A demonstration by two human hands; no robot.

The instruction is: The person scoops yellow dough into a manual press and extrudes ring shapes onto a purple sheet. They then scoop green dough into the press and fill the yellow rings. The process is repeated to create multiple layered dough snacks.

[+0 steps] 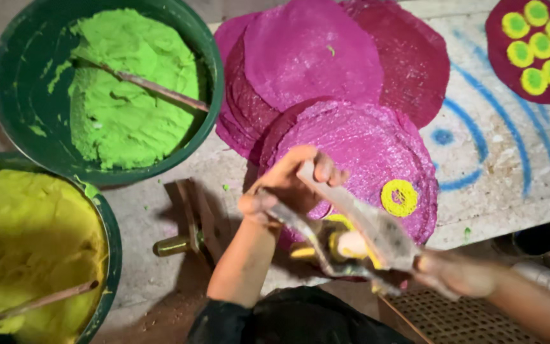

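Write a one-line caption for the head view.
Both hands, left hand and right hand, hold a clear piping bag over a magenta disc bearing one yellow ring.

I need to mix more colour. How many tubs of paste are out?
2. A dark green round tub of bright green paste sits top left; a second tub of yellow paste sits bottom left, partly cut off.

The left hand is raised in the middle of the view, its fingers curled shut and the knuckles turned upward. The left forearm is angled up from the lower centre, bare below a dark sleeve at the elbow. The right hand is seen low at the right, blurred; it appears to be closed in a grip, with its forearm extended toward the lower right corner.
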